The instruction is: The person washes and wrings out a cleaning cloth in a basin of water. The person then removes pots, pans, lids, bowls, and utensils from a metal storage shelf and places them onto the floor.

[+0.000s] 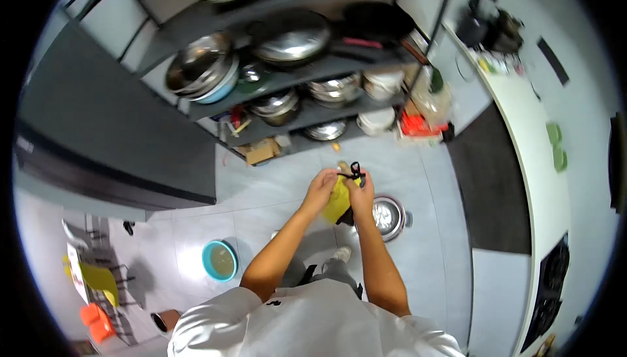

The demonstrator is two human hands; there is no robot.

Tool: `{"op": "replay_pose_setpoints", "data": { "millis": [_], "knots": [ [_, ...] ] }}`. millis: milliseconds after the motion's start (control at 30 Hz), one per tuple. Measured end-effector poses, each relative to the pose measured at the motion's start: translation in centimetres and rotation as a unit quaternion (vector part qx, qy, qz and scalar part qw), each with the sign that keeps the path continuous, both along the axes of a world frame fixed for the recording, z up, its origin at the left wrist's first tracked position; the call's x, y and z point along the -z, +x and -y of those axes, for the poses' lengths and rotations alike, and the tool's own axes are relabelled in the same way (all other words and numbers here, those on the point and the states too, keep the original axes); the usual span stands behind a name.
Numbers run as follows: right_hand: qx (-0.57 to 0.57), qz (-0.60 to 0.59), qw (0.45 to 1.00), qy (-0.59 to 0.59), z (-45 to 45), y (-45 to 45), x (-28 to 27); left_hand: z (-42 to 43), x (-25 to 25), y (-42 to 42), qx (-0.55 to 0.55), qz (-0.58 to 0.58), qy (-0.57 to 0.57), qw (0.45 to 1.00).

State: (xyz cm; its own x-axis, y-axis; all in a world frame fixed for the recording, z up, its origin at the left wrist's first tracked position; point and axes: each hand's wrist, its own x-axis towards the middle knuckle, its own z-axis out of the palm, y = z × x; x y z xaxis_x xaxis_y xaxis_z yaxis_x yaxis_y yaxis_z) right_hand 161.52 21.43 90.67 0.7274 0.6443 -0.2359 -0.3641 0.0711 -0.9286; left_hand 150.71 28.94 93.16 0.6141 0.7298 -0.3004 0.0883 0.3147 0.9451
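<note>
Both of my hands are in front of my body, close together above the tiled floor. A yellow and black piece of soft material [337, 200] with black loops at its upper end is between them; blur hides what kind of thing it is. My left hand [320, 191] grips its left side with the fingers bent. On the other side, my right hand [361, 195] is closed at the upper edge near the black loops. Just right of my right forearm, a round steel basin [390, 218] stands on the floor.
A turquoise basin [210, 260] with cloudy liquid stands on the floor to the left. Ahead is a dark shelf rack [287, 81] with pots, pans and bowls. A white counter [522, 141] runs along the right, and a dark cabinet [124, 122] stands at left.
</note>
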Motion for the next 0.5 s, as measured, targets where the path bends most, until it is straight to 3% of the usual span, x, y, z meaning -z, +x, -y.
{"op": "replay_pose_setpoints", "data": {
  "millis": [67, 133, 233, 333, 433, 467, 500],
  "knots": [
    [-0.096, 0.011, 0.994, 0.046, -3.5, -0.5, -6.7, -3.1, -5.5, -1.6, -0.027, 0.038, 0.055, 0.997],
    [-0.124, 0.077, 0.982, 0.117, -8.3, -1.9, -11.8, -7.1, -10.4, -3.2, -0.066, 0.112, 0.133, 0.983],
    [-0.172, 0.207, 0.957, 0.104, -14.1, -3.1, -19.8, -14.0, -15.0, -4.9, -0.084, 0.081, 0.218, 0.969],
    [-0.173, 0.264, 0.94, 0.126, -20.6, -3.1, -23.3, -17.9, -22.0, -5.4, -0.112, 0.148, 0.234, 0.954],
    [-0.138, 0.287, 0.942, 0.112, -25.1, -3.1, -26.7, -24.9, -25.7, -5.6, -0.126, 0.144, 0.257, 0.947],
    [-0.105, 0.307, 0.94, 0.107, -26.7, -3.1, -27.8, -26.4, -27.9, -5.7, -0.138, 0.152, 0.212, 0.955],
    [-0.129, 0.234, 0.956, 0.124, -30.0, -2.2, -28.8, -30.3, -30.5, -5.6, -0.163, 0.145, 0.191, 0.957]
  ]
}}
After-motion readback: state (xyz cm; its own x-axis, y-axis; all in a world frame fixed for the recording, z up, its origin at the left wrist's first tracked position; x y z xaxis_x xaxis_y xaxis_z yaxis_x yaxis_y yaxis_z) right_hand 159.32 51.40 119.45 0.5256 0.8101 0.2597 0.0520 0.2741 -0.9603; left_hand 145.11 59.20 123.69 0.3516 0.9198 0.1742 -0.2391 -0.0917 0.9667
